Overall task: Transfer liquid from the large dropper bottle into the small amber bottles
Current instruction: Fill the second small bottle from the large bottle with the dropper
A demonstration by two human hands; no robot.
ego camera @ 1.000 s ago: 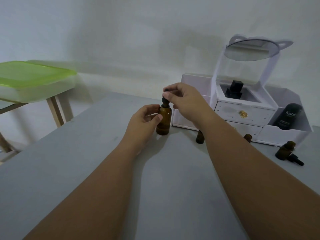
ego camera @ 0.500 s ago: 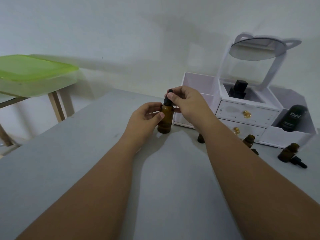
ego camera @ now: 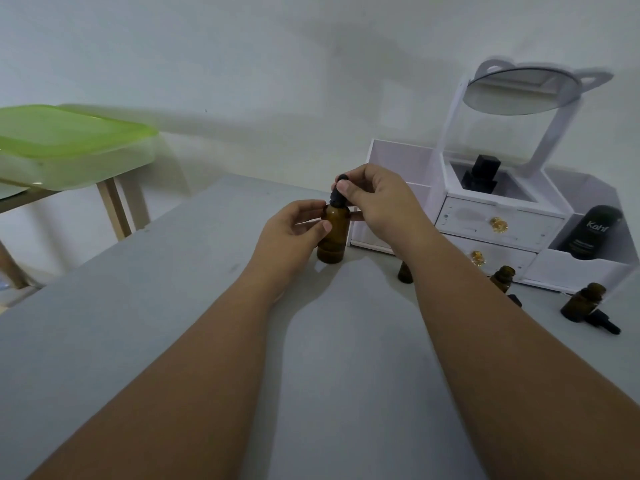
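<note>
The large amber dropper bottle (ego camera: 334,233) stands upright on the grey table (ego camera: 173,306). My left hand (ego camera: 291,230) grips its body from the left. My right hand (ego camera: 377,199) pinches the black dropper cap (ego camera: 338,195) on top between thumb and fingers. Three small amber bottles stand to the right without caps: one (ego camera: 405,273) partly hidden behind my right forearm, one (ego camera: 503,278) in front of the organiser, and one (ego camera: 583,301) further right. A loose black dropper cap (ego camera: 603,322) lies beside the rightmost bottle.
A white cosmetic organiser (ego camera: 498,220) with drawers and a tilted round mirror (ego camera: 519,91) stands behind the bottles; it holds black bottles (ego camera: 588,233). A container with a green lid (ego camera: 65,140) rests on a wooden stand at far left.
My head has shifted slightly, so the scene sits a little differently in view. My right fingers have moved around the dropper cap. The bottle stays in the same spot on the table.
</note>
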